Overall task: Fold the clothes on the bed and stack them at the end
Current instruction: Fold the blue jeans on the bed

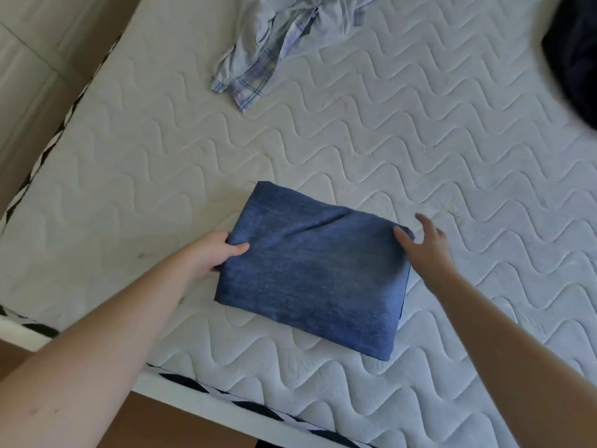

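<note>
Two hands at a folded blue cloth on the bed.

The blue cloth [310, 270], folded into a thick rectangle, lies flat on the quilted white mattress [452, 156] near its front edge. The left hand [214, 253] grips the cloth's left edge, thumb on top and fingers curled under the fold. The right hand [426, 245] is spread, fingers straight and loose, holding nothing; its thumb touches the cloth's upper right corner while the other fingers reach past it over the mattress. Well apart, toward the top of the view, a crumpled pale checked shirt [274, 43] lies unfolded on the mattress. A dark garment [575, 59] sits at the right edge, partly cut off and blurred.
</note>
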`<act>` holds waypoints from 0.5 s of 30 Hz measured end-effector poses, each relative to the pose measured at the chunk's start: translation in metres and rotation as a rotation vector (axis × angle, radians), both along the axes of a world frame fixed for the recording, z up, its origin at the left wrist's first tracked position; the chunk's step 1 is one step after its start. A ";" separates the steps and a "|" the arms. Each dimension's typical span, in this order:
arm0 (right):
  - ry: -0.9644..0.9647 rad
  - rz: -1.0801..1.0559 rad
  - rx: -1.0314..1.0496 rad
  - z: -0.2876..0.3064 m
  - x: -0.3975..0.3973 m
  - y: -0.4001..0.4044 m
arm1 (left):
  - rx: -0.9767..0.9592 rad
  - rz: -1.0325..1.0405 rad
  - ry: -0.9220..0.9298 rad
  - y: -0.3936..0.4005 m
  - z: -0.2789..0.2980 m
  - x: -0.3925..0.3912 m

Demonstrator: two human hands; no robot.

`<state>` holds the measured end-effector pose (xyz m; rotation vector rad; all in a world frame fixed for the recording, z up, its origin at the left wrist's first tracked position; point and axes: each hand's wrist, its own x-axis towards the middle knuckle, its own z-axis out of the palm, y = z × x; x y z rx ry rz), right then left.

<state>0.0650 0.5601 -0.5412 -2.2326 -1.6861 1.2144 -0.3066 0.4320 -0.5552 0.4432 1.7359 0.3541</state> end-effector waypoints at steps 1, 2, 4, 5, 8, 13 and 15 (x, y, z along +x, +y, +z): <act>0.105 -0.049 -0.110 -0.005 0.010 0.001 | -0.033 -0.026 -0.018 0.000 0.000 -0.002; 0.224 -0.099 -0.201 -0.009 0.015 0.000 | -0.057 -0.055 -0.022 0.000 -0.001 -0.004; 0.363 -0.149 -0.286 -0.017 0.018 -0.002 | -0.098 -0.151 0.004 0.003 0.001 -0.005; 0.382 -0.162 -0.279 -0.021 0.017 -0.003 | -0.113 -0.209 0.024 0.006 0.001 -0.005; 0.372 -0.197 -0.199 -0.029 0.014 -0.004 | 0.012 -0.160 0.054 0.025 0.006 0.002; 0.334 -0.202 -0.118 -0.033 0.018 0.000 | 0.238 0.125 0.053 0.061 0.001 0.024; 0.321 -0.200 -0.100 -0.034 0.023 0.002 | 0.276 0.089 0.107 0.070 -0.007 0.029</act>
